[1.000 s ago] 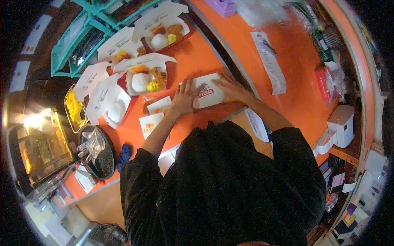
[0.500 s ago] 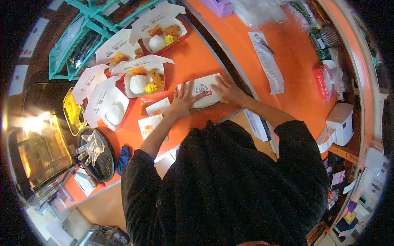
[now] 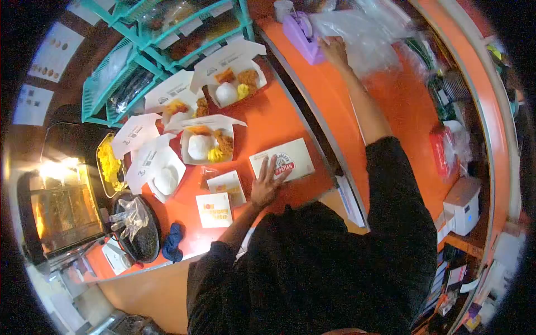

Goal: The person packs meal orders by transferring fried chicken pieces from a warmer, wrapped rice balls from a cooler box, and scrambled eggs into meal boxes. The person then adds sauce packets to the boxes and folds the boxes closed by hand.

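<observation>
My left hand (image 3: 264,188) lies flat on the lid of a closed white takeaway box (image 3: 298,158) with a round chicken logo, its fingers spread. At the far side of the counter, my right hand (image 3: 335,51) reaches a purple tape dispenser (image 3: 304,42). Its fingers are curled in at the dispenser's near side; what they pinch, if anything, is too small to make out. Left of the closed box stand several open boxes, among them one meal box (image 3: 192,163) with a rice mound, fried chicken and yellow egg. Two small printed cartons (image 3: 214,211) sit near my left forearm.
Teal racks (image 3: 148,67) stand at the back left. A tray of yellow egg (image 3: 110,162), a black pan (image 3: 146,237) with a plastic glove, and a lit glass warmer (image 3: 64,212) are at left. Plastic bags (image 3: 357,39) and a white printer (image 3: 462,206) line the right.
My right hand has left the box and stretched out to the tape dispenser. My left hand stays on the lid. The view has shifted, so the counter items appear lower.
</observation>
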The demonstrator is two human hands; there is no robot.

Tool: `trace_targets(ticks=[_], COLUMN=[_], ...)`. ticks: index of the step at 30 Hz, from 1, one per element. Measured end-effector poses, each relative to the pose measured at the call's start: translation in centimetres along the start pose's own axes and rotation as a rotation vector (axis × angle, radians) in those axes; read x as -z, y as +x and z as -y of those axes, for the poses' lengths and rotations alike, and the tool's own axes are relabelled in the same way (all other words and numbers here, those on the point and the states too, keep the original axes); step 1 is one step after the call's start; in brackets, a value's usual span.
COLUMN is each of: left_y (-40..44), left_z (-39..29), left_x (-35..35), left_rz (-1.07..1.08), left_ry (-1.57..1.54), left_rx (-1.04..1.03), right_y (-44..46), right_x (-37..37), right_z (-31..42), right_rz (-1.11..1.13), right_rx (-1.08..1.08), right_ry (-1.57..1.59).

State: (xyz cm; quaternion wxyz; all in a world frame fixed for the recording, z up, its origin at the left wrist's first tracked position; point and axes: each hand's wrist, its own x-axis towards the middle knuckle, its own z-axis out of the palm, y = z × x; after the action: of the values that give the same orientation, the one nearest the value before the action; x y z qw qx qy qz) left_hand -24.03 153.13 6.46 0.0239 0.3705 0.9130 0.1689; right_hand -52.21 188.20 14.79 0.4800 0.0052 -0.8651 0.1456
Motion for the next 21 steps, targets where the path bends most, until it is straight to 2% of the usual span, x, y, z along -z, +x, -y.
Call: trace_targets(ticks=[1, 2, 3, 5, 6, 7, 9, 12, 13, 15, 19, 21], left_y=[0.3, 0.5, 0.9, 1.0, 1.2, 1.2, 1.3, 1.5, 1.3, 1.4, 1.2, 1.1], left_z=[-0.3, -0.5, -0.5, -0.7, -0.8, -0.7, -0.6, -0.8, -0.9, -1.1, -0.4, -0.6], left_x=[-0.1, 0.0, -0.1, -0.4, -0.3, -0.4, -0.8, -0.7, -0.6, -0.3, -1.3, -1.2], left_rz=[-0.019, -0.070, -0.068, -0.141, -0.128, -0.121, -0.161, -0.192, -0.188, -0.127, -0.063, -0.100], left_ry=[-0.088, 0.056, 0.063, -0.006, 0.012, 0.010, 0.001, -0.047, -0.051, -0.011, 0.068, -0.066], left_rx=[0.060, 0.036, 0.039, 0.065, 0.071, 0.077, 0.066, 0.065, 0.061, 0.096, 0.085, 0.113], right_y=[0.4, 0.9, 1.3, 1.2, 1.6, 1.4, 1.3, 2.7, 1.9, -0.8, -5.6, -6.1], right_x=[-2.5, -4.0, -4.5, -5.4, -3.2, -2.4, -0.9, 5.1, 4.7, 2.8, -2.0, -2.1], right_z=[-2.1, -3.3, -3.9, -4.7, -3.0, -2.4, -1.9, 2.2, 1.4, -1.1, -4.4, -4.3], right_rz=[0.351, 0.706, 0.706, 0.643, 0.685, 0.692, 0.486, 0.492, 0.490, 0.672, 0.540, 0.636], right_rx=[-0.355, -0.709, -0.710, -1.055, -1.088, -1.095, -1.002, -0.969, -0.973, -0.964, -0.933, -0.833], right_ry=[0.125, 0.248, 0.257, 0.714, 0.928, 0.929, 0.953, 0.834, 0.828, 0.635, 0.635, 0.364])
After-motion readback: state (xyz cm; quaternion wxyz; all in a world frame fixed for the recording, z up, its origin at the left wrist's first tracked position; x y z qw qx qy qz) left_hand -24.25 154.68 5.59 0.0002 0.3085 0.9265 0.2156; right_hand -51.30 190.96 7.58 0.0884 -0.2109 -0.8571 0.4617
